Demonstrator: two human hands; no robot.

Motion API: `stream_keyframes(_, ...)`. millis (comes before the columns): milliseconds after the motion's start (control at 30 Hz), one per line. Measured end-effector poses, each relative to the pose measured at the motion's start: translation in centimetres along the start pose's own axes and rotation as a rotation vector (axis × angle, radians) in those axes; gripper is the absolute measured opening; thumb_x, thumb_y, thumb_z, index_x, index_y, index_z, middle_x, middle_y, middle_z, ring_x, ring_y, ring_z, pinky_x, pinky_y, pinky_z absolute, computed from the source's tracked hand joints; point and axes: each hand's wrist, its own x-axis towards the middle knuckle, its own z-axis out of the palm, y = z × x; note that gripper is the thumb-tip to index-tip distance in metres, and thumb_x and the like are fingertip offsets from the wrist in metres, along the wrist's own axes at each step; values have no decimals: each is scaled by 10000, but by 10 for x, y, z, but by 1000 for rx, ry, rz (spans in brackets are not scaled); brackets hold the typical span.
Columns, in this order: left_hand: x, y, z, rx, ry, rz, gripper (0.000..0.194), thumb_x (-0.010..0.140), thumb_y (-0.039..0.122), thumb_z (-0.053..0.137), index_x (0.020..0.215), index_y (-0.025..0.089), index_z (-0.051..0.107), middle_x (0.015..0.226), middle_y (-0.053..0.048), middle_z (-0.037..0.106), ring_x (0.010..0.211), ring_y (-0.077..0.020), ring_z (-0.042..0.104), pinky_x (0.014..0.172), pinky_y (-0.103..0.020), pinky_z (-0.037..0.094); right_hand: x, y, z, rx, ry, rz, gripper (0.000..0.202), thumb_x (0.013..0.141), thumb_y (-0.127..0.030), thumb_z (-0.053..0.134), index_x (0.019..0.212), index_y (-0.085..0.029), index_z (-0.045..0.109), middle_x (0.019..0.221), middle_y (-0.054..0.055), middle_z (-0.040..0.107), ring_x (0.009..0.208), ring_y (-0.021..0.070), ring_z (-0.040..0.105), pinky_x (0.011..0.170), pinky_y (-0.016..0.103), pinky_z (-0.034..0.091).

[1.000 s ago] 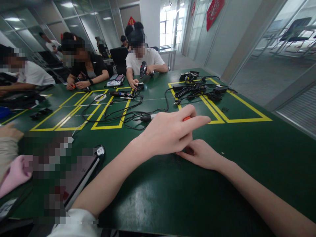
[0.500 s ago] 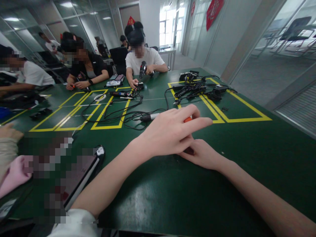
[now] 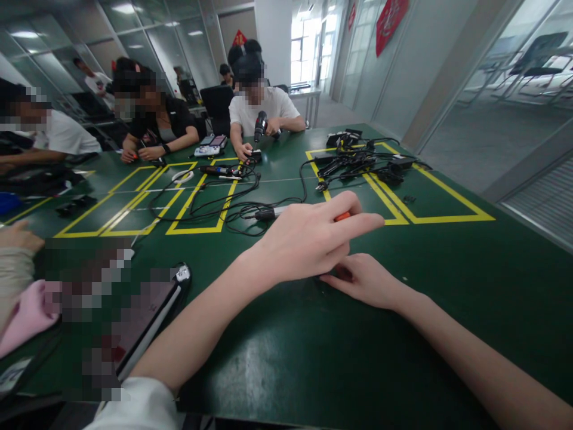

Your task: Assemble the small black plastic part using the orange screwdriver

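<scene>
My left hand (image 3: 308,242) reaches over from the left, its fingers curled round an object with an orange end (image 3: 342,216). Most of that object is hidden, so its kind cannot be told. The index finger points out to the right above it. Just below and to the right, my right hand (image 3: 369,280) rests low at the table (image 3: 286,358), thumb and fingers drawn together. What those fingertips pinch is covered by my left hand. Beyond my left hand lies a black and silver corded tool (image 3: 267,213).
A tangle of black cables and adapters (image 3: 353,161) lies in yellow-taped areas to the far right. Across the table a person (image 3: 264,110) holds a power drill (image 3: 260,125). Other people sit at the left. A blurred-out dark device (image 3: 147,316) lies beside my left forearm.
Both hands keep nearly the same pose and place. My right fingertips have shifted very slightly, and the whole view has drifted a little.
</scene>
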Motion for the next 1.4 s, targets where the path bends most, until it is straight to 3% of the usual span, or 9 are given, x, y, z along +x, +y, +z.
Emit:
stream_keyframes(200,1,1,-1,-57,22,31,359,962,155,434,1274,176,612,1142,-102,628,924,-162,627,785,-272,513,-1,0,0,20,16,-3,215,948,-392,598,867,-200,654,716,39,724,618,213,672,568,284,400)
stream_keyframes(400,0,1,-1,-74,-19,-23,438,971,137,406,1385,206,531,1192,-86,622,890,-138,635,702,-231,495,0,-1,-1,12,6,2,201,945,-388,604,886,-208,670,655,22,703,569,203,645,548,286,378)
stream_keyframes(600,2,2,-2,-108,19,19,390,955,155,429,1317,163,574,1128,-106,632,942,-175,625,796,-282,515,-1,0,0,27,33,-5,225,941,-407,616,879,-198,669,720,39,720,627,208,666,571,280,411)
stream_keyframes(833,1,3,-1,-108,-8,-44,408,974,134,388,1353,176,534,1150,-78,629,844,-127,619,656,-222,464,0,-3,-1,30,6,1,209,948,-382,600,855,-202,655,664,24,700,577,196,642,552,280,380)
stream_keyframes(1000,1,2,-2,-110,14,13,338,953,164,422,1245,151,591,1094,-95,630,894,-157,621,727,-249,495,0,-3,-2,30,15,5,208,934,-385,615,846,-199,648,694,38,703,607,209,653,555,282,392)
stream_keyframes(1233,1,1,1,-78,16,-10,357,983,133,376,1277,178,573,1143,-93,622,862,-133,617,683,-225,480,0,-1,0,47,-2,16,219,947,-400,607,875,-199,659,703,34,719,617,210,671,577,283,414)
stream_keyframes(1400,1,2,0,-120,57,40,323,962,159,427,1237,148,597,1113,-109,633,924,-166,619,785,-272,514,-1,-1,0,44,28,1,205,938,-394,626,888,-201,675,729,39,724,649,215,677,601,288,436)
